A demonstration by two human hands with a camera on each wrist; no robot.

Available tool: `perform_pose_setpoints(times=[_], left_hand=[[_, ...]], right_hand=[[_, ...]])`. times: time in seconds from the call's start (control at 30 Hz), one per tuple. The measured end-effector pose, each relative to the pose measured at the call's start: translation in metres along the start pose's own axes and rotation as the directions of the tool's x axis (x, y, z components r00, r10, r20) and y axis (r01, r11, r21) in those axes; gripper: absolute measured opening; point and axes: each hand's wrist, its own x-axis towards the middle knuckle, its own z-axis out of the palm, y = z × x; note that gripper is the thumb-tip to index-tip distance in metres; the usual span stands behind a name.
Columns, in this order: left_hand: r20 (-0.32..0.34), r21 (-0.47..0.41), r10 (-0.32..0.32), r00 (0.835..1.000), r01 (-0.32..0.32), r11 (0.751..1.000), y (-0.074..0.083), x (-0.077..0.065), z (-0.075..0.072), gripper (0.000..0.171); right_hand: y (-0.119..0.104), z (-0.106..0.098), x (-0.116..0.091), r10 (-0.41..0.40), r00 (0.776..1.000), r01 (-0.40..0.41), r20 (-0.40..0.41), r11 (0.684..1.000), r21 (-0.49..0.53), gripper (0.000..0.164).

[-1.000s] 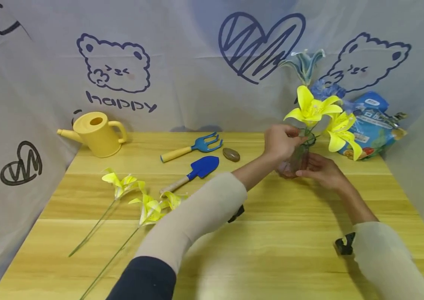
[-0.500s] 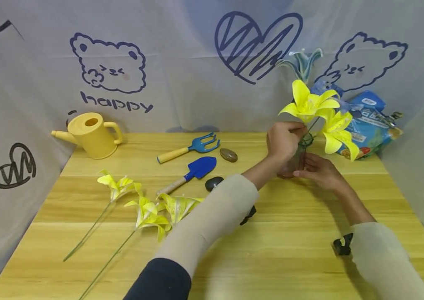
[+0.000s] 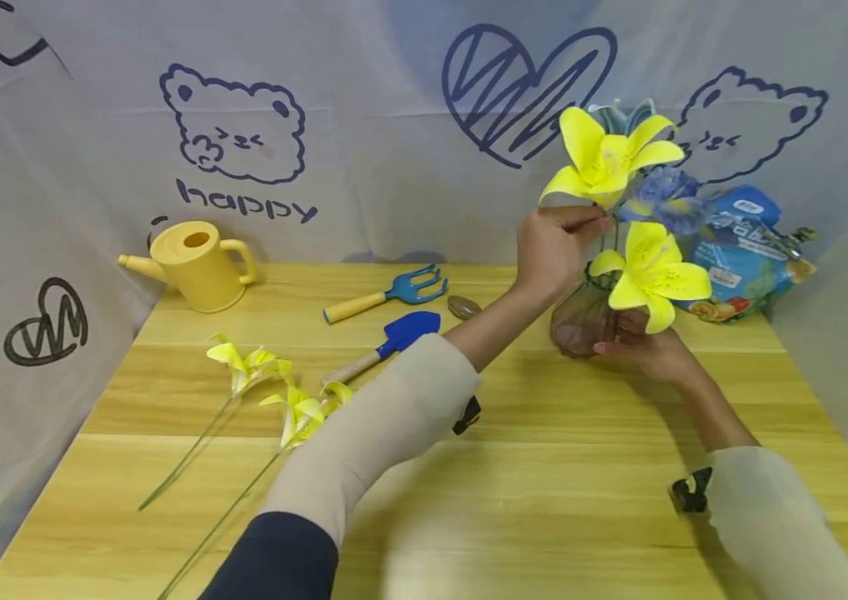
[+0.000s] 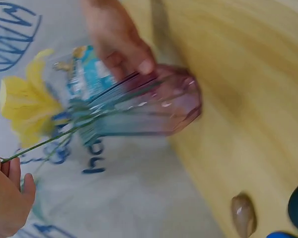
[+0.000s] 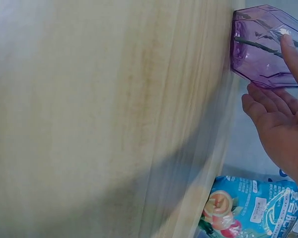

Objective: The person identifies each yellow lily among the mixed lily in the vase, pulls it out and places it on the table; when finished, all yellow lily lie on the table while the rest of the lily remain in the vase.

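Observation:
My left hand (image 3: 553, 250) pinches the green stem of a yellow lily (image 3: 604, 162) just under its bloom, above the vase. In the left wrist view that stem (image 4: 42, 143) runs slantwise into the vase mouth. The clear faceted vase (image 3: 575, 323), pink-purple below and teal at the neck, stands on the table. My right hand (image 3: 652, 354) holds it low on the right side; the right wrist view shows the thumb on the vase wall (image 5: 258, 67) and the fingers beneath. A second yellow lily (image 3: 654, 275) leans forward from the vase, with a blue-purple flower (image 3: 667, 200) behind.
A blue printed bag (image 3: 742, 262) stands at the back right. Yellow lilies (image 3: 243, 371) lie at the left. Behind them are a yellow watering can (image 3: 206, 271), a blue hand fork (image 3: 412, 287), a blue trowel (image 3: 408, 329) and a brown stone (image 3: 464, 307).
My left hand has risen, lifting the pinched lily higher over the vase. The other yellow lily now tips further forward, in front of my right hand, which stays at the vase.

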Motion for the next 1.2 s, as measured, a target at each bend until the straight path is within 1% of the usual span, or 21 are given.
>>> perform_pose_setpoints(times=[0.07, 0.1, 0.13, 0.17, 0.23, 0.3, 0.33, 0.37, 0.43, 0.5, 0.57, 0.67, 0.73, 0.8, 0.87, 0.93, 0.97, 1.0, 1.07, 1.13, 1.2], left_hand=[[0.005, 0.002, 0.028, 1.0, -0.028, 1.0, 0.009, 0.001, -0.014, 0.015], [0.009, 0.008, 0.037, 0.999, -0.037, 0.999, 0.013, 0.001, -0.022, 0.015], [0.009, 0.003, 0.061, 0.998, -0.061, 0.998, 0.018, 0.0, -0.03, 0.014], [0.016, -0.012, 0.069, 0.998, -0.068, 0.998, 0.023, -0.001, -0.039, 0.014], [0.037, -0.073, 0.103, 0.994, -0.1, 0.992, 0.034, -0.006, -0.059, 0.013], [0.064, -0.148, 0.116, 0.991, -0.105, 0.983, 0.048, -0.015, -0.08, 0.013], [0.084, -0.175, 0.11, 0.99, -0.094, 0.98, 0.055, -0.021, -0.09, 0.013], [0.114, -0.195, 0.088, 0.99, -0.065, 0.979, 0.061, -0.027, -0.1, 0.013], [0.17, -0.192, 0.052, 0.984, -0.018, 0.981, 0.069, -0.041, -0.118, 0.013], [0.239, -0.143, 0.001, 0.971, 0.034, 0.989, 0.065, -0.055, -0.131, 0.013], [0.309, -0.087, -0.031, 0.951, 0.061, 0.994, 0.052, -0.07, -0.139, 0.011], [0.407, 0.003, -0.117, 0.906, 0.127, 0.992, 0.028, -0.093, -0.145, 0.008], [0.464, 0.054, -0.189, 0.865, 0.186, 0.981, 0.016, -0.11, -0.148, 0.006], [0.513, 0.103, -0.263, 0.817, 0.246, 0.964, 0.005, -0.127, -0.149, 0.005], [0.557, 0.132, -0.312, 0.77, 0.289, 0.948, -0.006, -0.143, -0.149, 0.005], [0.589, 0.152, -0.342, 0.732, 0.315, 0.937, -0.017, -0.157, -0.148, 0.006], [0.599, 0.162, -0.354, 0.718, 0.325, 0.932, -0.022, -0.163, -0.148, 0.007], [0.607, 0.174, -0.366, 0.705, 0.331, 0.927, -0.026, -0.169, -0.147, 0.008], [0.615, 0.199, -0.385, 0.688, 0.337, 0.92, -0.034, -0.178, -0.147, 0.009], [0.613, 0.235, -0.394, 0.685, 0.318, 0.919, -0.041, -0.185, -0.147, 0.01], [0.611, 0.271, -0.395, 0.686, 0.287, 0.919, -0.046, -0.191, -0.148, 0.012]], right_hand=[[0.002, 0.001, 0.002, -0.078, 0.997, 0.078, 0.01, 0.995, 0.059, 0.037], [0.002, 0.001, 0.002, -0.08, 0.997, 0.079, 0.005, 0.995, 0.061, 0.039], [-0.001, 0.001, 0.001, -0.054, 0.999, 0.054, 0.008, 0.998, 0.028, 0.041], [-0.002, 0.001, 0.0, -0.025, 1.0, 0.025, 0.011, 1.0, 0.016, 0.045], [-0.005, 0.0, -0.001, 0.073, 0.997, -0.072, 0.015, 0.997, -0.022, 0.057], [-0.008, -0.001, -0.003, 0.156, 0.988, -0.154, 0.01, 0.985, -0.077, 0.067], [-0.009, -0.001, -0.003, 0.177, 0.984, -0.175, 0.015, 0.98, -0.092, 0.072], [-0.01, -0.002, -0.003, 0.194, 0.981, -0.192, 0.009, 0.977, -0.094, 0.074], [-0.011, -0.002, -0.002, 0.202, 0.979, -0.201, 0.009, 0.976, -0.086, 0.075], [-0.012, -0.003, -0.003, 0.206, 0.979, -0.204, 0.014, 0.975, -0.091, 0.076], [-0.012, -0.004, -0.003, 0.224, 0.974, -0.221, 0.021, 0.97, -0.099, 0.078], [-0.012, -0.005, -0.005, 0.285, 0.958, -0.278, 0.02, 0.946, -0.164, 0.082], [-0.011, -0.005, -0.006, 0.309, 0.951, -0.301, 0.018, 0.937, -0.18, 0.083], [-0.011, -0.005, -0.006, 0.31, 0.951, -0.302, 0.016, 0.935, -0.187, 0.083], [-0.01, -0.004, -0.006, 0.296, 0.955, -0.289, 0.015, 0.942, -0.171, 0.082], [-0.009, -0.004, -0.006, 0.282, 0.959, -0.276, 0.019, 0.949, -0.153, 0.082], [-0.008, -0.004, -0.005, 0.276, 0.961, -0.269, 0.022, 0.951, -0.153, 0.082], [-0.008, -0.004, -0.005, 0.277, 0.961, -0.271, 0.017, 0.95, -0.153, 0.082], [-0.008, -0.003, -0.005, 0.279, 0.96, -0.272, 0.018, 0.949, -0.157, 0.082], [-0.008, -0.002, -0.004, 0.279, 0.96, -0.274, 0.013, 0.95, -0.149, 0.081], [-0.009, -0.001, -0.003, 0.278, 0.96, -0.274, 0.011, 0.951, -0.144, 0.08]])
